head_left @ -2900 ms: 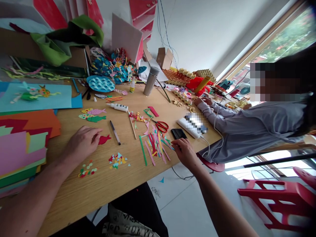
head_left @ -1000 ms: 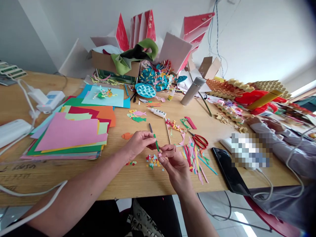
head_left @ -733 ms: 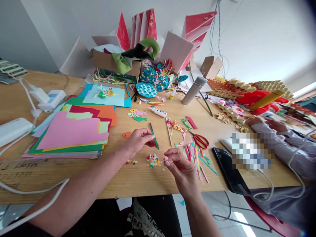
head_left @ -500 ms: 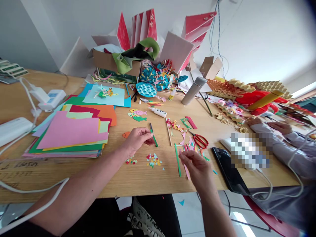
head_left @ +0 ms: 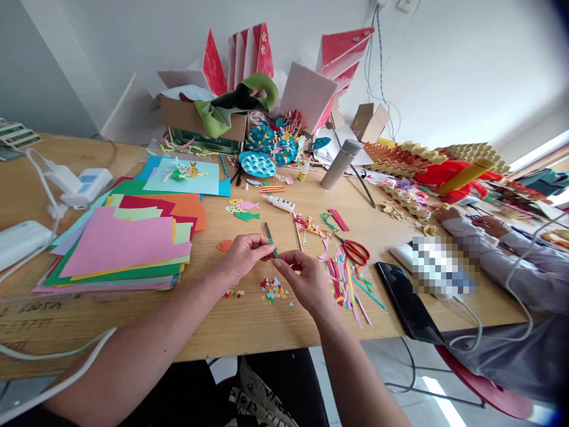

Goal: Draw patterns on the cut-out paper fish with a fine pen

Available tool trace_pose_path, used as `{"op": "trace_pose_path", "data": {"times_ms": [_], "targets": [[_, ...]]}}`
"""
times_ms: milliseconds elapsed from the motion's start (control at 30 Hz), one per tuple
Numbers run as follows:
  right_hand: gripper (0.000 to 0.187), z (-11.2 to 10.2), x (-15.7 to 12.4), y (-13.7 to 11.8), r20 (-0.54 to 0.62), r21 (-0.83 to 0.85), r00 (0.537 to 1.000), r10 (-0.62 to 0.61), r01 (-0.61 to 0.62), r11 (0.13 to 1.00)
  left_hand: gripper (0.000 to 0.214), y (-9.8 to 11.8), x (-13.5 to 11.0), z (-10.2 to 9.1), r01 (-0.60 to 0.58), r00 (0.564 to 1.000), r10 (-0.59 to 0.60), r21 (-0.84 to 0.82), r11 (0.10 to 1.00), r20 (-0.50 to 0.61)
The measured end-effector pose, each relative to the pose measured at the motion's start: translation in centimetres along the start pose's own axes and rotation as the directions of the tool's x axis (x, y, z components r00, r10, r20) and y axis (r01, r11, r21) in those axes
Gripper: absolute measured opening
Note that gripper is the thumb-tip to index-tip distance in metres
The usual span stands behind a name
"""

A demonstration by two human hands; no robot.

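My left hand point(head_left: 246, 256) is closed on a thin dark stick point(head_left: 268, 231) with a green lower end, held tilted above the table. At that green end the fingertips of my right hand point(head_left: 304, 279) are pinched together; whether they also hold a separate strip is hidden. Below the hands lie small paper triangles point(head_left: 274, 290) and paper dots point(head_left: 235, 293). An orange paper fish point(head_left: 224, 245) sits beside my left hand, with more paper fish point(head_left: 245, 214) behind it. Coloured paper strips point(head_left: 344, 284) are heaped right of my right hand, near red-handled scissors point(head_left: 355, 251).
Stacked coloured paper point(head_left: 120, 243) covers the left side. A white glue bottle point(head_left: 281, 204) and a grey flask point(head_left: 341, 165) stand or lie farther back. To the right are a black phone point(head_left: 406, 299), a white cable, and another person's arms point(head_left: 482, 252).
My right hand has moved left from the paper strips to the green end of the stick. My left hand still holds the stick. The view has shifted slightly.
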State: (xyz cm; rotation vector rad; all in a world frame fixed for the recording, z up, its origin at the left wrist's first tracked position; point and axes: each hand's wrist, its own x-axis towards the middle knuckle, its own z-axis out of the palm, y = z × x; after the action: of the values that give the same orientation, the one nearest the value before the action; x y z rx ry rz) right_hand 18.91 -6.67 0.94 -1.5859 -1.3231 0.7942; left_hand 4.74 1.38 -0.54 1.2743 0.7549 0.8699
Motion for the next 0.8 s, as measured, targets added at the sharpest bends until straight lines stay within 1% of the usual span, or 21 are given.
{"op": "trace_pose_path", "data": {"times_ms": [67, 133, 300, 500, 700, 800], "targets": [[0.022, 0.7, 0.6, -0.2, 0.0, 0.018, 1.0, 0.022, -0.022, 1.0, 0.022, 0.1, 0.0, -0.1, -0.004, 1.0, 0.004, 0.005, 1.0, -0.001], [0.024, 0.9, 1.0, -0.2, -0.001, 0.022, 0.999, 0.033, -0.033, 0.999, 0.021, 0.2, 0.0, -0.2, -0.002, 1.0, 0.002, 0.003, 1.0, -0.011], [0.026, 1.0, 1.4, 0.1, 0.008, 0.053, 1.0, 0.025, -0.026, 0.998, 0.022, 0.3, 0.3, -0.6, 0.026, 0.998, -0.027, -0.011, 1.0, -0.053], [0.028, 1.2, 2.2, 0.0, 0.06, 0.062, 0.996, 0.066, -0.07, 0.996, 0.025, 0.3, 0.8, -1.5, 0.058, 0.993, -0.06, -0.017, 0.998, -0.1], [0.028, 2.3, 3.0, 0.5, 0.052, 0.071, 0.997, 0.062, -0.065, 0.995, 0.022, 0.4, 1.4, -2.9, 0.041, 0.991, -0.031, 0.079, 0.996, -0.127], [0.03, 2.8, 3.3, 0.7, 0.066, 0.053, 0.994, 0.087, -0.09, 0.995, 0.019, 0.0, 1.8, -3.6, 0.025, 0.987, -0.001, 0.146, 0.989, -0.161]]}}
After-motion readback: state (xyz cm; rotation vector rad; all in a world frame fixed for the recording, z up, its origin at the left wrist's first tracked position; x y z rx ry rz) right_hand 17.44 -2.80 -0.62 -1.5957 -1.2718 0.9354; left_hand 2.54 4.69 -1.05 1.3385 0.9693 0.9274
